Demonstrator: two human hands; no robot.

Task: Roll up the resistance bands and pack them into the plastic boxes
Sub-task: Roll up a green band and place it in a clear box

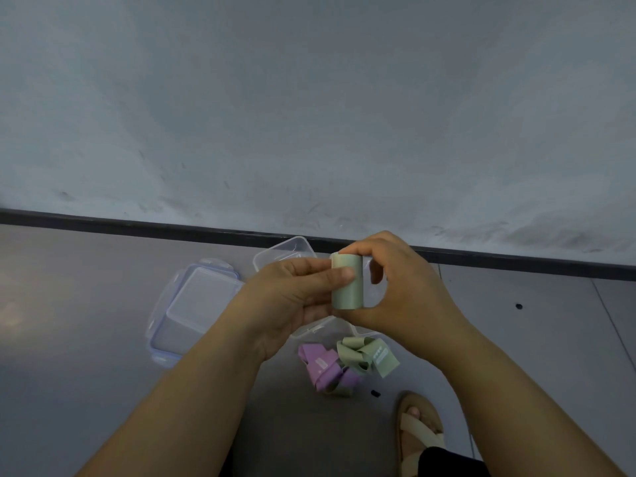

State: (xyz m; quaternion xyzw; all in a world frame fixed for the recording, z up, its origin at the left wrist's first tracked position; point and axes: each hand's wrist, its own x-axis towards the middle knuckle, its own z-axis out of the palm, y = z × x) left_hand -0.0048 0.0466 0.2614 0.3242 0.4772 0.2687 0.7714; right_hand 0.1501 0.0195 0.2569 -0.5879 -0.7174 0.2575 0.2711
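Resistance band, rolled tight, is pinched by both the left hand and right hand, likely so it cannot unwind. Open plastic boxes wait just beneath on the floor.

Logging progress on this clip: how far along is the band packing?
Done: one green roll looks fully wound, and the lid lies off beside the clear box. In hand: left hand and right hand both pinch that roll above the box. Left: a purple band and a loose green band lie unrolled on the floor. The box's inside is hidden, so nothing is confirmed packed.
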